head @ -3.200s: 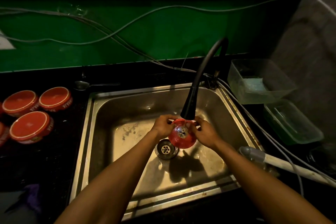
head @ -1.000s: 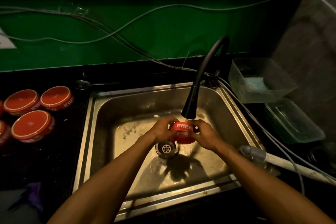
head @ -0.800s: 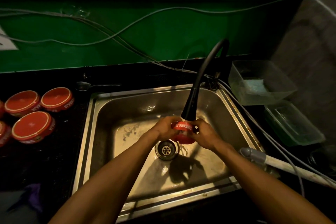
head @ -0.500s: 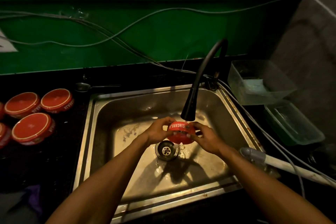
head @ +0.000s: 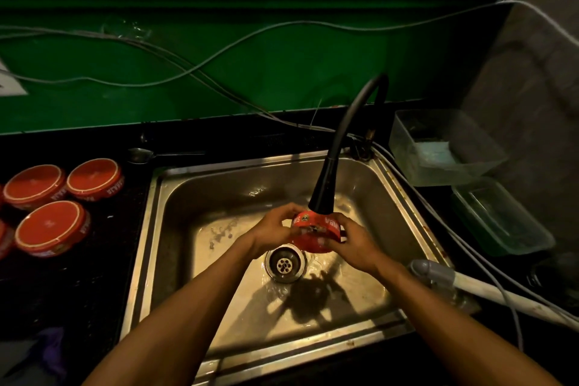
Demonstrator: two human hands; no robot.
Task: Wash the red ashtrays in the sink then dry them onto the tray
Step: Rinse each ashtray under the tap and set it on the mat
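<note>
Tilted face-on to the camera three seconds before, the round red ashtray with white lettering (head: 316,233) had since been turned so its lettered side wall faced up, its flat faces now pointing away from and toward the person. It sat directly under the black curved tap spout (head: 322,194), above the basin of the stainless steel sink (head: 219,185) and just right of the round metal drain (head: 285,264).

Both hands carried it. The left hand (head: 275,229) curled its fingers round the left rim; the right hand (head: 355,243) pinched the right rim, so each grip was closed on the ashtray, which lay between them at about equal reach.

Judged from the layout, the coming move runs leftward: more round red ashtrays (head: 50,229) stood upside down on the dark counter (head: 78,285) left of the sink, making the left hand the nearer carrier. The spout hung just above the ashtray, so it would need to drop or slide clear first. No tray could be identified with certainty. Two clear plastic containers (head: 438,150) and trailing grey cables (head: 470,247) crowded the right side.
</note>
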